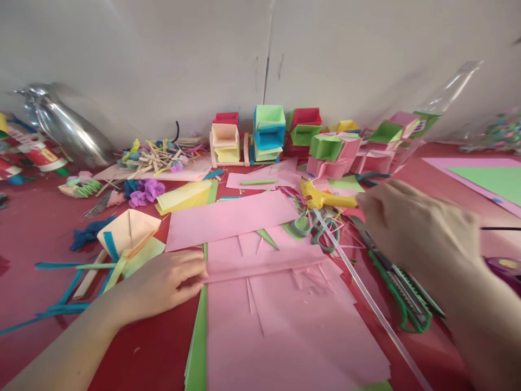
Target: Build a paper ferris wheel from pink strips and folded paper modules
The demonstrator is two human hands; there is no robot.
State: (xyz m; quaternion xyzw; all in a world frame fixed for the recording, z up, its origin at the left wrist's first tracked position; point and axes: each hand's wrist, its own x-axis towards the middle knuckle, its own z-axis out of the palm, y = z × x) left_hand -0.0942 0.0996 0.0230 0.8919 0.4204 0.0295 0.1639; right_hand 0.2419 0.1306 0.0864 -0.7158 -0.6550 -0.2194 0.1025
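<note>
My left hand (173, 282) lies at the left end of a long folded pink paper strip (264, 264), its fingers closed on that end. The strip rests across a stack of pink paper sheets (293, 342). To the right, my right hand (423, 220) is blurred, its fingers curled at the handle end of a yellow glue gun (323, 198); the fingertips are partly hidden. From the gun a long clear glue stick (370, 296) runs toward the front edge. Scissors (302, 225) lie under the gun, and a wider pink paper strip (232, 220) lies behind the folded one.
Several folded paper boxes (269, 136) stand stacked along the back wall. A green cutter knife (401, 288) lies below my right hand. At the left are a half-built paper piece (130, 231), a pile of wooden sticks (163, 157) and a metal jug (73, 127). A bottle (451, 89) leans back right.
</note>
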